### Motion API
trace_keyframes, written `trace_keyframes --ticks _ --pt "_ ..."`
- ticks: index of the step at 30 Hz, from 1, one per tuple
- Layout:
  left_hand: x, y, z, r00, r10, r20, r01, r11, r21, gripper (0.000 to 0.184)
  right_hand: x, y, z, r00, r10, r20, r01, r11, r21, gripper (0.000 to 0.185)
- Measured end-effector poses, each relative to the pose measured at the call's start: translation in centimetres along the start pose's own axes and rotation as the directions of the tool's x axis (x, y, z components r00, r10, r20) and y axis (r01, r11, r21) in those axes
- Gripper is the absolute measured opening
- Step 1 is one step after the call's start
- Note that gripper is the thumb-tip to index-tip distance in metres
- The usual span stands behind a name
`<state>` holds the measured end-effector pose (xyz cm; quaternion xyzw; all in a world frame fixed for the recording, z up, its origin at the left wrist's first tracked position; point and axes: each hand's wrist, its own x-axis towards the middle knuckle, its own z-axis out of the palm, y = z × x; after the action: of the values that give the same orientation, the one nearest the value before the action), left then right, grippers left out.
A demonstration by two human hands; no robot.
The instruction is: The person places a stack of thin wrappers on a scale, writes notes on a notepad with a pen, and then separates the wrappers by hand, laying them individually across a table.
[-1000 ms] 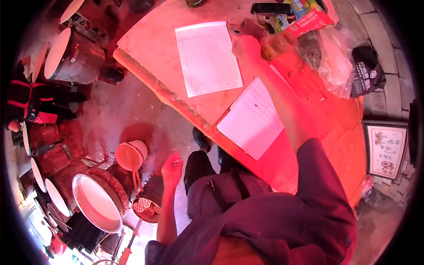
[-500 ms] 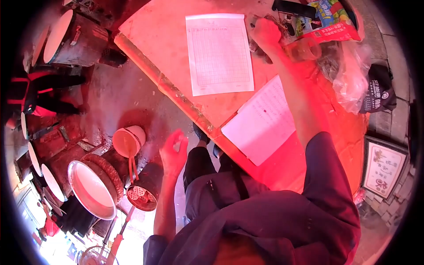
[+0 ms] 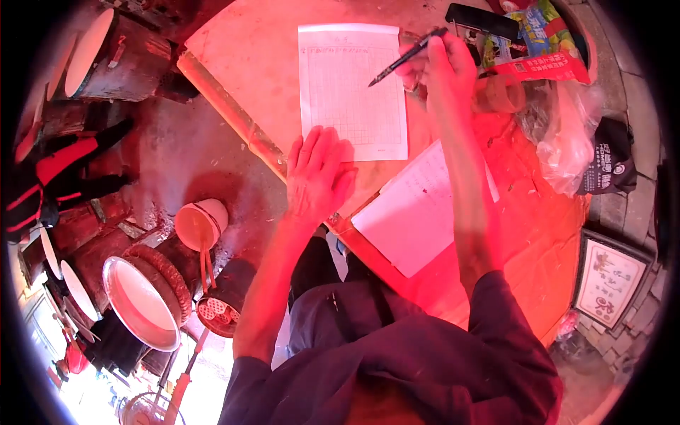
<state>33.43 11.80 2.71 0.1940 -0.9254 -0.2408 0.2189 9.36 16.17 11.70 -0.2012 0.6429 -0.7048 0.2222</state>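
A black pen (image 3: 398, 63) is gripped in my right hand (image 3: 450, 74), its tip slanting down and left over the gridded paper pad (image 3: 352, 92). Whether the tip touches the page I cannot tell. Handwriting runs along the top line of the pad, and the grid below looks blank. My left hand (image 3: 319, 173) lies with fingers stretched out at the pad's lower left corner, partly covering it. Below the pad, a second written sheet (image 3: 411, 216) lies at an angle on the table, partly under my right forearm.
The red-lit table (image 3: 255, 78) holds a black case (image 3: 483, 21), colourful snack packets (image 3: 542, 67), a clear cup (image 3: 499, 94) and plastic bags (image 3: 563, 149). On the floor at left stand a bucket (image 3: 202, 223), a wide basin (image 3: 142, 303) and a person in black and red (image 3: 64, 159).
My left hand has come up from beside the table onto the pad. My right hand, earlier at the clutter right of the pad, now holds the pen over the page.
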Motion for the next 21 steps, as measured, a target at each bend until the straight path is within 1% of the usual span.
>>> trace_keyframes --ticks 4,5,8,11,12,14,16,18,20,21 --pt "-0.3 0.2 0.4 0.997 -0.016 -0.071 0.016 1.0 -0.008 0.043 -0.7 2.6 -0.9 0.992 0.101 -0.077 -0.089 0.984 0.151 0.025" --pt "-0.3 0.2 0.3 0.996 -0.012 -0.093 0.012 1.0 -0.001 0.04 -0.6 2.9 -1.1 0.99 0.139 -0.036 -0.129 0.969 0.209 0.028" --pt "-0.6 0.3 0.4 0.989 -0.008 -0.148 0.007 1.0 -0.008 0.033 -0.3 3.6 -0.6 0.969 0.214 -0.125 -0.16 0.926 0.343 0.019" --pt "-0.7 0.8 -0.1 0.987 -0.039 -0.154 0.042 0.999 0.021 0.03 0.2 4.2 -1.4 0.962 0.251 -0.104 -0.181 0.879 0.442 0.021" --pt "-0.7 1.0 -0.2 0.987 -0.054 -0.15 0.061 0.997 0.037 0.029 0.4 4.3 -1.2 0.965 0.235 -0.112 -0.174 0.902 0.394 0.022" --pt "-0.9 1.0 0.1 0.982 -0.068 -0.175 0.077 0.996 0.044 0.025 0.4 4.3 -0.7 0.971 0.204 -0.126 -0.159 0.941 0.297 0.032" --pt "-1.0 1.0 0.2 0.978 -0.076 -0.194 0.085 0.996 0.04 0.024 0.1 4.3 -0.8 0.968 0.235 -0.09 -0.199 0.934 0.299 0.031" --pt "-0.9 0.9 0.3 0.974 -0.08 -0.21 0.087 0.996 0.025 0.026 -0.3 4.0 -0.5 0.961 0.27 -0.054 -0.242 0.923 0.299 0.035" --pt "-0.9 0.7 0.4 0.973 -0.097 -0.208 0.099 0.995 -0.003 0.027 -0.3 3.3 0.2 0.949 0.314 -0.027 -0.292 0.908 0.3 0.042" --pt "-1.0 0.6 0.5 0.973 -0.105 -0.204 0.103 0.994 -0.019 0.028 -0.1 3.8 -0.1 0.949 0.313 0.023 -0.308 0.914 0.264 0.052"
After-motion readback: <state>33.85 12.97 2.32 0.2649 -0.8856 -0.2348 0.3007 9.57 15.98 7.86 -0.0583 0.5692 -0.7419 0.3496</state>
